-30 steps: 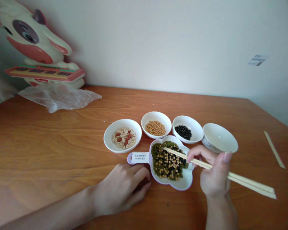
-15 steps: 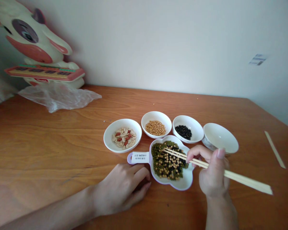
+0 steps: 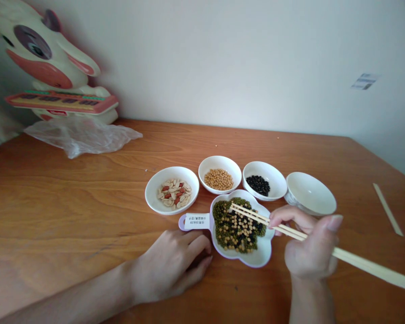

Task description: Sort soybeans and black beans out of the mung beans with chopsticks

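Note:
A pair of wooden chopsticks [image 3: 290,232] lies in my right hand [image 3: 307,252], its fingers closed around them. Their tips touch the mixed beans [image 3: 239,227], green, black and tan, in a flower-shaped dish [image 3: 263,257] with a purple rim and a labelled handle. I cannot make out a bean gripped between the tips. My left hand [image 3: 172,265] rests on the table just below the handle, fingers loosely curled, with no object showing in them. Behind the dish stand a bowl of peanuts [image 3: 174,193], a bowl of tan beans [image 3: 218,179] and a bowl of black beans [image 3: 258,184].
An empty white bowl [image 3: 312,193] stands at the right end of the row. A thin wooden strip [image 3: 388,209] lies farther right on the wooden table [image 3: 70,202]. At the back left are a cow-shaped toy keyboard [image 3: 67,101] and a clear plastic bag [image 3: 84,137].
My right hand has shifted slightly to the right, and the chopsticks' rear ends have swung right and down. Their tips stay at the beans. My left hand has not moved.

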The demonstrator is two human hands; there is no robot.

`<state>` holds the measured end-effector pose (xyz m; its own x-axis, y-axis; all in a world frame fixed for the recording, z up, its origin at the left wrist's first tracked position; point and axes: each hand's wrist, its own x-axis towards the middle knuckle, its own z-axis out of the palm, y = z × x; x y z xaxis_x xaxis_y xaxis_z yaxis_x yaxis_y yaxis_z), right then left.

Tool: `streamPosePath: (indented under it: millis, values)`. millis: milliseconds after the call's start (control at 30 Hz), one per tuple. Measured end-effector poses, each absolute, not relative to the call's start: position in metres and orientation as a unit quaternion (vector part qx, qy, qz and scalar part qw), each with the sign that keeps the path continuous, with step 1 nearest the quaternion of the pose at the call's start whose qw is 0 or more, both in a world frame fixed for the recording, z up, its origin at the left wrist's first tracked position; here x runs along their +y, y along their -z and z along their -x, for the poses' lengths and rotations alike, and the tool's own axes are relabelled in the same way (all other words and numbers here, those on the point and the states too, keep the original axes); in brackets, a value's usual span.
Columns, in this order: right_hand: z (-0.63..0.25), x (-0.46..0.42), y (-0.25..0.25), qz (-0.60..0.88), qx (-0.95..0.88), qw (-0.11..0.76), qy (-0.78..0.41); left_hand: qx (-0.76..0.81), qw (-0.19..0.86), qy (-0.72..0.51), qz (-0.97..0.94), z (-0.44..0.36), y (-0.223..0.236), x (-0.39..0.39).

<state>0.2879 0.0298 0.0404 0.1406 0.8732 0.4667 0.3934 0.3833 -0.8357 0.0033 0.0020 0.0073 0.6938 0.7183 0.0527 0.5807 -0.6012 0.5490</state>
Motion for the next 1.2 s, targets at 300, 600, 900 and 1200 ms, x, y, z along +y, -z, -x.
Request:
streamPosePath:
  millis: [300,600,900,1200]
  values:
    - [-0.276,0.031,-0.045,0.46,-0.457,0.758,-0.072,0.363,0.254,-0.14,-0.885,-0.003,-0.007,0.002]
    - [-0.257,0.035,-0.047,0.5,-0.423,0.737,-0.167,0.362,0.256,-0.143,-0.885,-0.002,-0.005,0.001]
    - [-0.299,0.02,-0.055,0.571,-0.536,0.595,-0.182,0.368,0.252,-0.144,-0.884,-0.002,-0.006,0.0]
    - [-0.305,0.026,-0.044,0.552,-0.639,0.478,-0.241,0.367,0.25,-0.138,-0.885,-0.002,-0.003,0.002]
